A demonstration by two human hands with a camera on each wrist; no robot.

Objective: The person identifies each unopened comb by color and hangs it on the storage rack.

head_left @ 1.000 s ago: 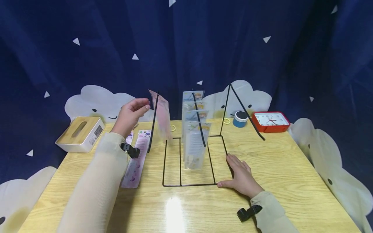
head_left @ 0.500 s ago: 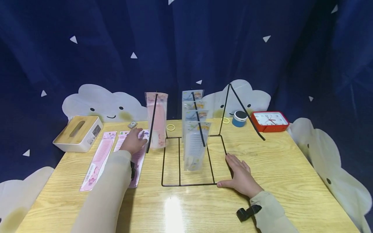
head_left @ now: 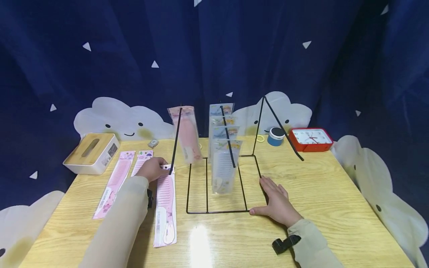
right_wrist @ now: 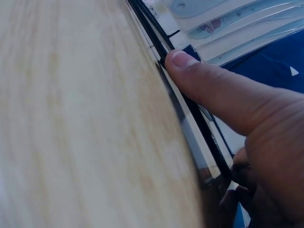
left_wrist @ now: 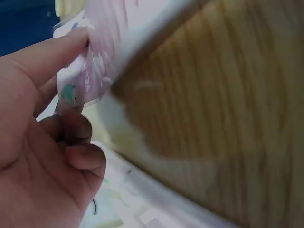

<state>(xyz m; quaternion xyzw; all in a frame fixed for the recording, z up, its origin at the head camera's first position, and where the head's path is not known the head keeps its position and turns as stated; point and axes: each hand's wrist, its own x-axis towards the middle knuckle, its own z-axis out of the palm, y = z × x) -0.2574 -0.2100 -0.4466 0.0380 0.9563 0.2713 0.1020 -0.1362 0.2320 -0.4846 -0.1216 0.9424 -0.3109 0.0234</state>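
My left hand (head_left: 151, 169) pinches the top end of a pink comb (head_left: 164, 203) in a clear package, left of a black wire rack (head_left: 221, 212). In the left wrist view, thumb and forefinger meet on the printed end of that package (left_wrist: 71, 90). One pink packaged comb (head_left: 186, 137) hangs on the rack's left hook, slightly tilted. Several bluish packaged combs (head_left: 223, 165) hang in a row on the middle hook. Spread out, my right hand (head_left: 279, 204) rests on the right front corner of the rack's base. Its thumb (right_wrist: 185, 61) presses the black wire.
Two more pink packaged combs, one outer (head_left: 115, 182) and one partly covered (head_left: 143, 155), lie left. A tissue box (head_left: 92, 152) stands behind them, near a small grey object (head_left: 153, 143). A blue speaker (head_left: 276, 137) and a red clock (head_left: 311, 140) stand back right.
My left hand has come down from beside the left hook to the combs on the table. It has taken one by its top and drawn it nearer. The hanging pink comb has swung; the right hand stays.
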